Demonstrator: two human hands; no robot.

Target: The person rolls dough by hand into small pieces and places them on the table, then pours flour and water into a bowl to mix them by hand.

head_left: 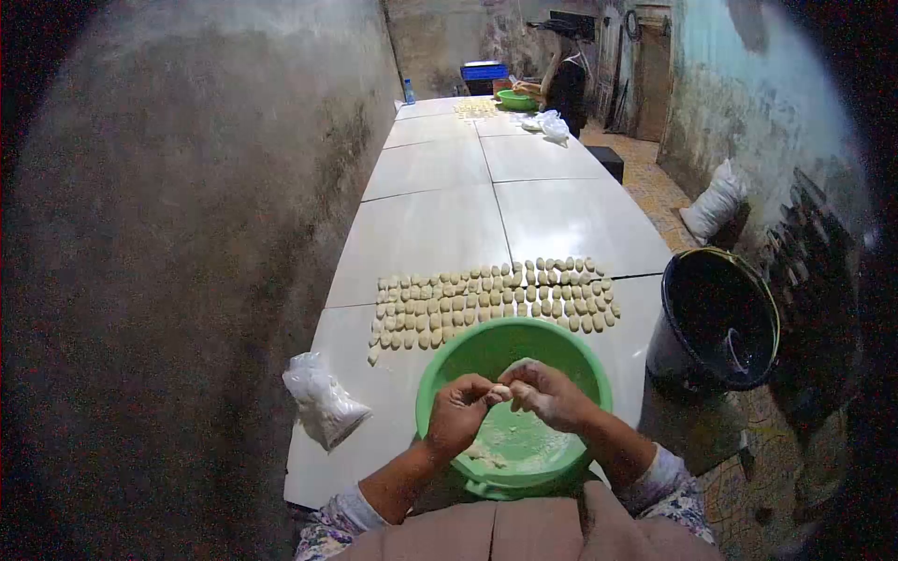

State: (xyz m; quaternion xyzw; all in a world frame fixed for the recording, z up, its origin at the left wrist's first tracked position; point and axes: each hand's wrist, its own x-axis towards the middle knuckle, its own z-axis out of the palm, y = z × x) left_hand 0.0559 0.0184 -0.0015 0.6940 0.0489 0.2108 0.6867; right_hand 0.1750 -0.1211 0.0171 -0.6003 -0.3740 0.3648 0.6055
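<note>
A green basin (589, 374) stands at the near end of the long white table (430, 224), with floury dough scraps (486, 456) at its bottom. Above the basin, my left hand (458, 411) and my right hand (552, 397) meet, their fingers closed on a small pale piece of dough (502, 393) between them. Flour whitens the fingers of my right hand. Just beyond the basin, small oval dough pieces (458, 304) lie in several rows across the table.
A plastic bag of white powder (323, 402) lies at the table's left edge. A large black bucket (669, 327) stands right of the table. At the far end are a person (566, 89), another green basin (517, 100) and plastic bags (552, 126). A white sack (716, 201) leans by the right wall.
</note>
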